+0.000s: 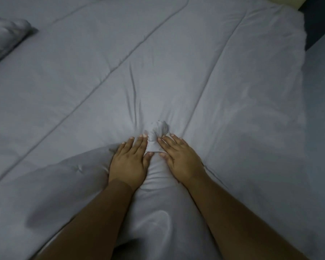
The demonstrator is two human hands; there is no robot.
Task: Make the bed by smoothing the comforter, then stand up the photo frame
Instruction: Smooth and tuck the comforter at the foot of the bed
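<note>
The grey comforter (176,72) covers the bed. On it the left hand (129,162) and right hand (180,158) lie flat, fingers straight, close together, pressing either side of a bunch of cloth (157,134). 1 pillow (6,38) lies far left.

Open comforter (176,62) ahead; pillow (6,38) perhaps far-left.

Looked like a bedroom in a home, dimly lit. Was filled nearly edge to edge by a wide bed (296,44) under a grey, channel-stitched comforter (176,62), with a grey pillow (6,36) lying at the far left. Showed pale floor (321,91) beyond the bed's right side.
</note>
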